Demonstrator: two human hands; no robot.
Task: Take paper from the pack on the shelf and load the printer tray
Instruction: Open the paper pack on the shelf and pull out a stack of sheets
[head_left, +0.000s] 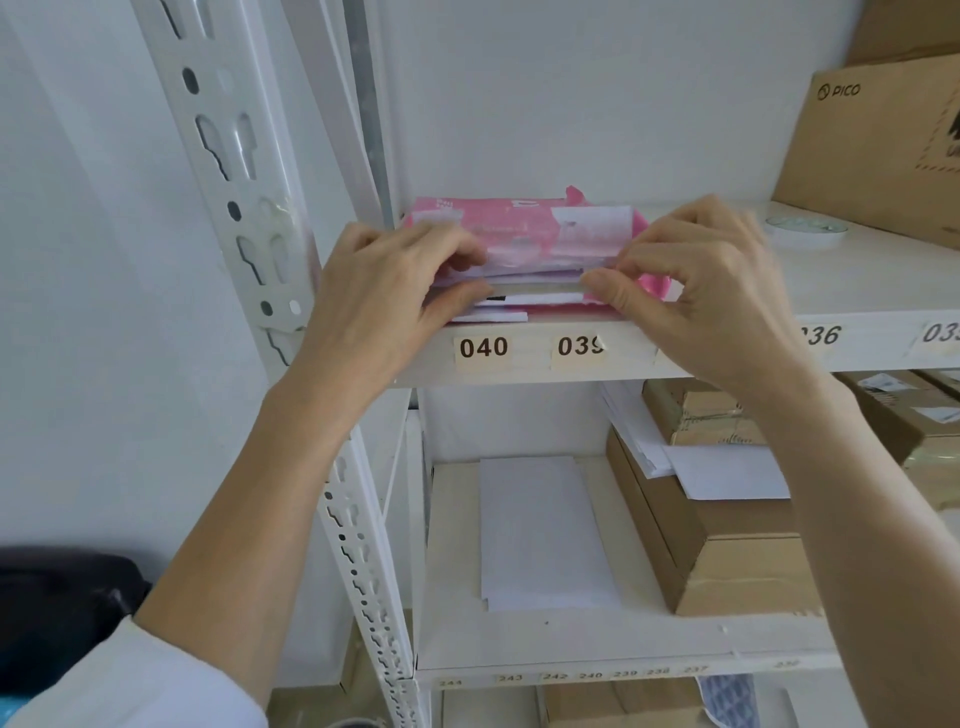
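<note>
on the shelf edge (519, 358), left hand (384, 291) and right hand (706, 280) raised, each grip pinched on the pink paper pack (519, 228)

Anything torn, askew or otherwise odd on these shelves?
The pink paper pack has a ragged, torn wrapper at its front, where both hands pinch a sheaf. On the shelf below, loose sheets lie skewed over the cardboard box.

This looks like an office storeroom. White slotted-steel shelving (244, 171) stands against a plain white wall, and the shelf edge (519, 358) carries numbered stickers such as 040 (483, 347) and 039 (580, 345). Cardboard cartons (878, 145) sit on the shelves, with loose white sheets (545, 530) below and what may be a tape roll (806, 229).
</note>
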